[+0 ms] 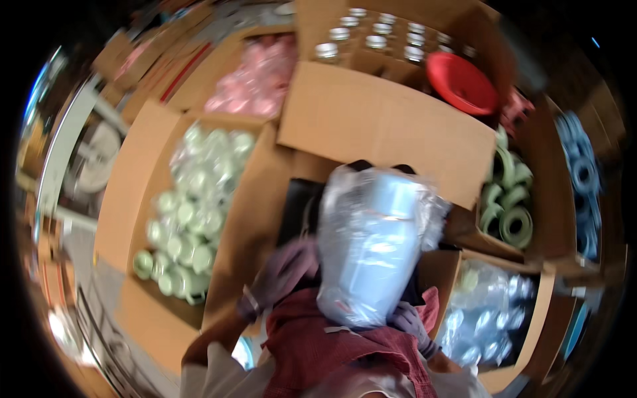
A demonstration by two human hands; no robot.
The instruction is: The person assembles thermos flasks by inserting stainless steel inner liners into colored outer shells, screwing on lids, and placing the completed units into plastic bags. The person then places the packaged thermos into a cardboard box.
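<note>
Sitting in the middle of the frame is a plastic-wrapped blue bundle (pixel 375 259). The right hand (pixel 407 322) is at its lower right, partly hidden. The left hand (pixel 290 268) is a blur near its left edge. I cannot tell if either is wide or narrow. Round green things (pixel 187 215) fill a box (pixel 136 189) at left.

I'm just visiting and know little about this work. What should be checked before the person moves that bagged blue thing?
1. Right hand at the blue item's lower right edge: ok.
2. Left hand gripping it: cannot tell; blurred beside it.
3. Clear bag around it: ok.
4. Bag sealed: cannot tell.
5. Left carton with green parts open: ok.
</note>
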